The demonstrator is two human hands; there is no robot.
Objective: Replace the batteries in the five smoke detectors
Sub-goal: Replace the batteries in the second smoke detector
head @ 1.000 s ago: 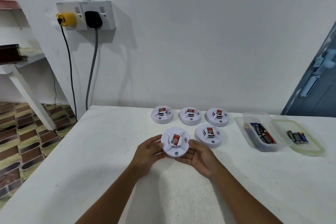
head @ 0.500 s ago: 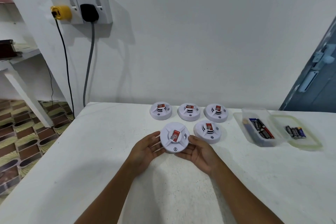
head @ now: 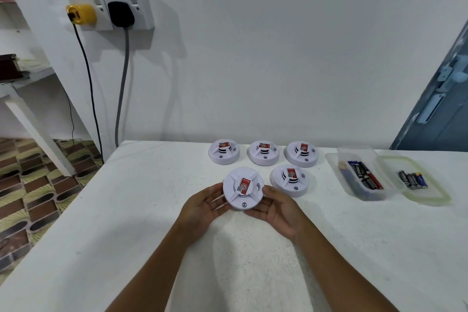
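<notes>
Left hand [head: 202,206] and right hand [head: 277,209] grip the near detector [head: 243,189], now tipped up off the table [head: 126,210]; four [head: 263,152] untouched; first unit starting.

Three smoke detectors [head: 263,152] sat in a row at the back of the tabletop [head: 126,210], a fourth detector [head: 290,180] before them to the right. The fifth detector [head: 243,188] lay left of it, between the left hand [head: 202,206] and right hand [head: 279,209]. Farther right stood a container [head: 364,177] of batteries [head: 364,178], its lid [head: 428,185] beside it carrying more batteries.
</notes>
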